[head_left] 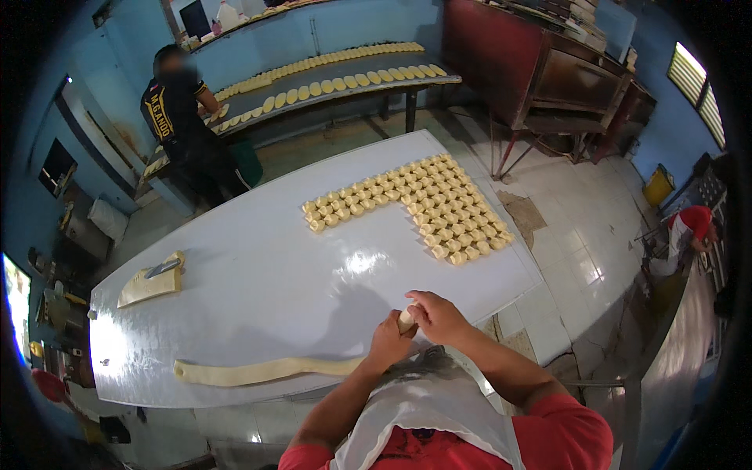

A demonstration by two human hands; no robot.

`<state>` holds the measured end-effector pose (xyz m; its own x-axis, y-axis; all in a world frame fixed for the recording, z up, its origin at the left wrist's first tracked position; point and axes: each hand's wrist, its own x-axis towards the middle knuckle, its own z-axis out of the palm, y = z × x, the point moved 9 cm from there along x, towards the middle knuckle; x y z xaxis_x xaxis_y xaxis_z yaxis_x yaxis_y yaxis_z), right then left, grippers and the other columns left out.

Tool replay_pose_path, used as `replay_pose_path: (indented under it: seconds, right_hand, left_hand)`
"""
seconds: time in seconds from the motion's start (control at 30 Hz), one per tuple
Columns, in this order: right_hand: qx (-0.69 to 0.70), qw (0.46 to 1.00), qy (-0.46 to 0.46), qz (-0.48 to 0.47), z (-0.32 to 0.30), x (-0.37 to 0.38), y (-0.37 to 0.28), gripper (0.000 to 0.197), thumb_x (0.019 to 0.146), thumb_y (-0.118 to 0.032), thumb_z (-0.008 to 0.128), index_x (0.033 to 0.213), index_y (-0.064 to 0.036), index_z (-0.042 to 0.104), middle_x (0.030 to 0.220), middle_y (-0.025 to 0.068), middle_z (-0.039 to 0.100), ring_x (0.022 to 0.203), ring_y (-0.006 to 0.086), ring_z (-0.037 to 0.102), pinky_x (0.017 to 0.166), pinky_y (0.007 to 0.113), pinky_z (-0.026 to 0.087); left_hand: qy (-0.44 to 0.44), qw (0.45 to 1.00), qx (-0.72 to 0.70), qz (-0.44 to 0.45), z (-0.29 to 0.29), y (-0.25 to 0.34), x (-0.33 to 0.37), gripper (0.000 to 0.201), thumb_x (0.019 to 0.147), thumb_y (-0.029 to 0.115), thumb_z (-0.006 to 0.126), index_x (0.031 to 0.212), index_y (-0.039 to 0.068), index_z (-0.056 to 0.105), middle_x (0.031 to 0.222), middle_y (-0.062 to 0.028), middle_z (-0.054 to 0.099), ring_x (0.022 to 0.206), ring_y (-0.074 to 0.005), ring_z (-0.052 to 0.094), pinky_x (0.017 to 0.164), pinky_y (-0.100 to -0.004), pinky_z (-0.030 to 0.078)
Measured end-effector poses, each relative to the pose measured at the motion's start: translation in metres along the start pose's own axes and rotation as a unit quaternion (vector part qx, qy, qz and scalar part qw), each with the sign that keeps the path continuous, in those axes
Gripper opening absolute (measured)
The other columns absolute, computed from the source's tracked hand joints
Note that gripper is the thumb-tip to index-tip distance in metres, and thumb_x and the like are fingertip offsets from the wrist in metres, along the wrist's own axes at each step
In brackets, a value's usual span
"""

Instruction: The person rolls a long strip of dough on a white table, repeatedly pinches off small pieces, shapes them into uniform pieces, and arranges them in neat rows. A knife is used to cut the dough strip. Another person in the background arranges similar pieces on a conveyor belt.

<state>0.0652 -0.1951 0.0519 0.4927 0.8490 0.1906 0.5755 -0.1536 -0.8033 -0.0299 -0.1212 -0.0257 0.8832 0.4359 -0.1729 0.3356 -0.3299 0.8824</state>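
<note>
Near the front edge of the white table, my left hand (389, 340) is closed around a short upright end of pale dough (406, 319). My right hand (437, 316) grips the same dough from the other side, its fingers curled over the top. A long flattened dough rope (266, 371) lies along the table's near edge and runs behind my left forearm. Whether it joins the dough in my hands is hidden. Beyond my hands, many small dough pieces (454, 205) stand in tight rows, with a narrower band reaching left.
On the left of the white table (258, 290) lies a dough slab (149, 288) with a metal scraper (162, 268) on it. A person in black (184, 117) works at a long table (313, 80) bearing flattened dough ovals. A red oven (540, 70) stands far right; another person (689, 235) bends nearby.
</note>
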Motion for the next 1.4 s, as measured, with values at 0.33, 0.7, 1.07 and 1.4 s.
replay_pose_path:
  seconds: [0.33, 0.7, 1.07, 1.4]
  right_hand:
    - [-0.187, 0.973, 0.1, -0.09, -0.015, 0.019, -0.039, 0.02, 0.093, -0.024, 0.066, 0.088, -0.0059, 0.062, 0.072, 0.0129, 0.065, 0.065, 0.0356, 0.065, 0.059, 0.046, 0.053]
    - [-0.393, 0.911, 0.042, 0.114, -0.038, 0.039, 0.122, 0.046, 0.087, -0.042, 0.075, 0.119, -0.0114, 0.066, 0.101, 0.005, 0.07, 0.105, 0.0281, 0.061, 0.082, 0.047, 0.049]
    - [-0.26, 0.961, 0.057, 0.08, -0.04, 0.049, 0.124, 0.039, 0.089, -0.031, 0.077, 0.123, -0.0143, 0.07, 0.109, 0.0072, 0.073, 0.097, 0.0225, 0.062, 0.086, 0.039, 0.05]
    - [0.117, 0.992, -0.051, 0.024, 0.032, 0.007, -0.007, 0.029, 0.098, -0.025, 0.067, 0.117, -0.0021, 0.068, 0.105, 0.017, 0.07, 0.084, 0.0277, 0.07, 0.077, 0.035, 0.056]
  left_hand:
    - [0.076, 0.994, 0.05, 0.054, -0.023, 0.057, 0.012, 0.023, 0.086, 0.008, 0.063, 0.107, -0.001, 0.058, 0.094, -0.026, 0.069, 0.089, -0.0502, 0.066, 0.073, -0.0553, 0.053]
    - [0.021, 0.983, -0.019, 0.183, -0.017, 0.118, -0.021, 0.018, 0.089, 0.015, 0.07, 0.102, 0.004, 0.067, 0.086, -0.0191, 0.07, 0.076, -0.0394, 0.07, 0.067, -0.0443, 0.056]
    - [0.045, 0.996, 0.052, 0.057, -0.034, 0.079, -0.017, 0.081, 0.087, 0.025, 0.076, 0.154, 0.004, 0.035, 0.133, -0.0283, 0.058, 0.107, -0.0436, 0.066, 0.092, -0.0442, 0.054]
    - [0.02, 0.999, -0.014, 0.042, -0.033, 0.008, -0.02, 0.081, 0.086, 0.026, 0.077, 0.148, -0.004, 0.036, 0.131, -0.0279, 0.058, 0.12, -0.0436, 0.06, 0.099, -0.0475, 0.05]
